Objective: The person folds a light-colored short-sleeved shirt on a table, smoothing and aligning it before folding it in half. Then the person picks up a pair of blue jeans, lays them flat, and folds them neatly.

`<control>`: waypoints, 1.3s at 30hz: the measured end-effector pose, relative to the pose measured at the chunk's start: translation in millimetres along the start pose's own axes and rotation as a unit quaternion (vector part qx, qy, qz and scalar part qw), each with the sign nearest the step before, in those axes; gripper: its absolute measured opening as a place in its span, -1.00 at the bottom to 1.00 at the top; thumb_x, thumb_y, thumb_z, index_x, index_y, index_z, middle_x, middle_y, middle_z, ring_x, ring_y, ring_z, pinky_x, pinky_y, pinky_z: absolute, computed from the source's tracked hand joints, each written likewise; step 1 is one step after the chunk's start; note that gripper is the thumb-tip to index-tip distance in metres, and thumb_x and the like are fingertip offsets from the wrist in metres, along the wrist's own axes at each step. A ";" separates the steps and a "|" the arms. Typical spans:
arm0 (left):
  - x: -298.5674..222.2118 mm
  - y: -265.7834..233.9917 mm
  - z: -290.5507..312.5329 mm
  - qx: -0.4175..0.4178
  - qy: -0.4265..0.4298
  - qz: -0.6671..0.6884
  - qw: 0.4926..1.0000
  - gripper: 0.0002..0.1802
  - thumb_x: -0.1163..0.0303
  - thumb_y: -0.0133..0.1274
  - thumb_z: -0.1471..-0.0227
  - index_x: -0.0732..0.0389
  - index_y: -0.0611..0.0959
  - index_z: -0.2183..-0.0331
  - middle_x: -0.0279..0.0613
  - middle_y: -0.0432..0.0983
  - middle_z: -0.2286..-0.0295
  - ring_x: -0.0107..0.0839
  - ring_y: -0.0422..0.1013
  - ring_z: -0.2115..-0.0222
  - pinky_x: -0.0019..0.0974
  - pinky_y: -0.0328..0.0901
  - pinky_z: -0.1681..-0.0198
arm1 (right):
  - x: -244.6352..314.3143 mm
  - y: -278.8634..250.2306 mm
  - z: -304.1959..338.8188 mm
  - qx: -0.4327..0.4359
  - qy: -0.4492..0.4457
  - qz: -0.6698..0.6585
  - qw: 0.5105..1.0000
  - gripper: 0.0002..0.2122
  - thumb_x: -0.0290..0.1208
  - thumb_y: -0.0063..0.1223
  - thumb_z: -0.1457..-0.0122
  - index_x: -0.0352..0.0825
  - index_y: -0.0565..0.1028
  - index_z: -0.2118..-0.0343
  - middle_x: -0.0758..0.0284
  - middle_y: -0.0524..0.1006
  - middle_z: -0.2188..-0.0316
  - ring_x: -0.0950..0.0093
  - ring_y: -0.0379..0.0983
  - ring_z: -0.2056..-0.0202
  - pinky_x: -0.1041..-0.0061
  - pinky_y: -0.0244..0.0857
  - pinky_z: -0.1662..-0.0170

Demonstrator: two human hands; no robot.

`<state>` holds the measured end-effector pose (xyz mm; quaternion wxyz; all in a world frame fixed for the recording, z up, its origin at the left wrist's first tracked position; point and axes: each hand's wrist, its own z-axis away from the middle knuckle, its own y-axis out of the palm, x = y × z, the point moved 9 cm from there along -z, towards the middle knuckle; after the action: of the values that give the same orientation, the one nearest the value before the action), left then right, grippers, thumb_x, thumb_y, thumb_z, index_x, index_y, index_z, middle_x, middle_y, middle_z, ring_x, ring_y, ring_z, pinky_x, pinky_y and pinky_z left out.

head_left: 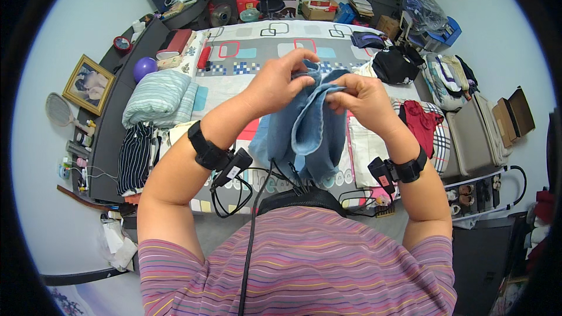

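Note:
A light blue denim garment (284, 134) hangs in front of me above the bed, held up by its top edge. My left hand (284, 79) pinches the edge on the left, thumb and fingers closed on the cloth. On the right, my right hand (364, 100) grips another part of the same edge between thumb and fingers. Between the hands the cloth droops in a loose fold that shows a pale seam. Its lower part hangs close to my waist; whether it is trousers or another piece I cannot tell.
The bed (281, 30) has a patterned sheet. Left lie a folded striped quilt (155, 98) and dark striped clothing (134, 158); right, a red garment (418, 123) and a black one (395, 64). Black cables (254, 228) run down my front. A chair (269, 3) stands beyond.

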<state>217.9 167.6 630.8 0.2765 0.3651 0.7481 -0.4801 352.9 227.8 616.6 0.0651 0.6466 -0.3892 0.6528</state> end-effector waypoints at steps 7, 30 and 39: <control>3.5 23.9 10.9 0.028 -0.018 0.029 0.999 -0.61 0.54 0.06 -0.01 0.22 0.44 0.06 0.00 0.54 0.28 -0.22 0.51 0.22 -0.25 0.36 0.14 | -13.1 10.5 7.1 0.014 0.014 0.029 0.999 -0.85 -0.43 0.14 -0.15 -0.43 0.56 0.36 0.35 0.58 0.57 0.63 0.50 0.52 0.63 0.39 0.44; -2.8 30.9 15.6 -0.011 0.016 -0.061 0.998 -0.46 0.47 0.26 0.19 0.17 0.46 0.10 -0.07 0.53 0.35 -0.23 0.49 0.29 -0.27 0.37 0.18 | -17.1 11.4 0.2 -0.082 -0.043 0.166 0.982 -0.73 -0.10 0.20 -0.02 -0.25 0.58 0.47 0.25 0.53 0.65 0.28 0.50 0.56 0.33 0.34 0.45; -101.4 -53.4 -36.3 0.050 0.256 -0.156 0.953 -0.50 0.72 0.18 0.17 0.19 0.53 0.11 -0.30 0.46 0.12 -0.40 0.44 0.11 -0.31 0.32 -0.05 | 103.2 -39.2 4.5 -0.162 -0.268 0.440 0.841 -0.72 -0.16 0.32 0.05 -0.19 0.54 0.34 0.34 0.48 0.59 0.40 0.43 0.59 0.41 0.29 0.50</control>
<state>231.2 158.1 749.9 -0.0213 0.3673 0.8168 -0.4444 363.5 209.0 724.9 -0.2321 0.5370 -0.7357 0.3415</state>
